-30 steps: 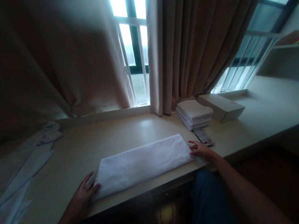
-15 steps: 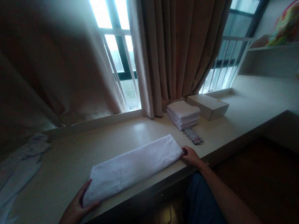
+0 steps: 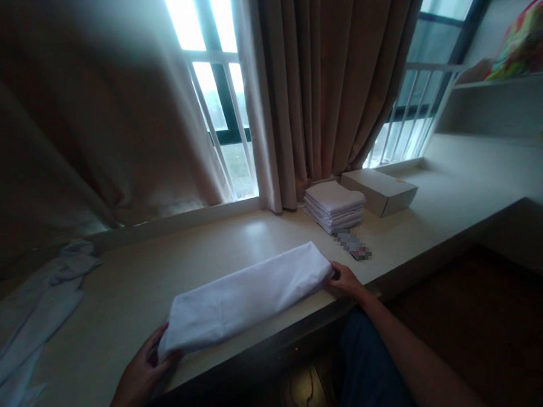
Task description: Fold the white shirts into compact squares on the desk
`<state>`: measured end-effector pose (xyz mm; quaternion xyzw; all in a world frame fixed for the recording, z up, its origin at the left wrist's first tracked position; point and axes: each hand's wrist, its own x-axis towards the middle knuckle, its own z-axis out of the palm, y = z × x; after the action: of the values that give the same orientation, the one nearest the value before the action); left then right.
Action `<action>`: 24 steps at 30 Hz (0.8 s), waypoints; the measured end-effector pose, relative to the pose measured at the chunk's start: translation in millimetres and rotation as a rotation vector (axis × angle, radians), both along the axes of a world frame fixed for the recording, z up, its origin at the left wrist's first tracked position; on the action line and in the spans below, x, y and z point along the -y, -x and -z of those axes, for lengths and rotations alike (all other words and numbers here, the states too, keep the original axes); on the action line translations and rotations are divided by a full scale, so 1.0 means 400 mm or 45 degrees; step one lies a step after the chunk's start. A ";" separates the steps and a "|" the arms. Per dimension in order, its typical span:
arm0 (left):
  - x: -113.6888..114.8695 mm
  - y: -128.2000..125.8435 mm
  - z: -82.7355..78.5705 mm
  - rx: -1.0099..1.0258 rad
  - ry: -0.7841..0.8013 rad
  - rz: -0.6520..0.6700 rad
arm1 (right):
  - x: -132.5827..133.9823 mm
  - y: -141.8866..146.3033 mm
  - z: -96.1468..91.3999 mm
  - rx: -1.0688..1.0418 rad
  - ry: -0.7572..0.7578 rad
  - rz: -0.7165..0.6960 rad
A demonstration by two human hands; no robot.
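Note:
A white cloth, folded into a long strip, lies slantwise along the front of the ledge. My left hand grips its near left end, thumb in front and fingers behind. At the far right end, my right hand pinches the corner of the cloth; its fingertips are partly hidden by the fabric. Beyond that end sits a stack of folded white cloths. A flat, blurred-out object, perhaps a phone, lies between the stack and my right hand.
A closed white box stands behind the stack. Loose pale cloth lies crumpled at the left of the ledge. Brown curtains hang along the windows. A colourful bag rests on a shelf at the upper right. My knee is below the front edge.
My left hand and the cloth's left end have shifted slightly right and up in the picture. My right hand has barely moved, and both hands still hold the cloth.

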<state>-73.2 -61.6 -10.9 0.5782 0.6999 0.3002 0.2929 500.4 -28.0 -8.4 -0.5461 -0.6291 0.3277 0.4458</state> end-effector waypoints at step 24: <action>0.036 -0.002 -0.020 0.332 0.109 -0.056 | -0.006 0.005 -0.009 -0.181 0.079 -0.003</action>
<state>-72.3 -75.8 -3.0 0.5057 0.6806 0.3488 0.3991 498.3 -25.7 -4.9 -0.5343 -0.5860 0.3855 0.4717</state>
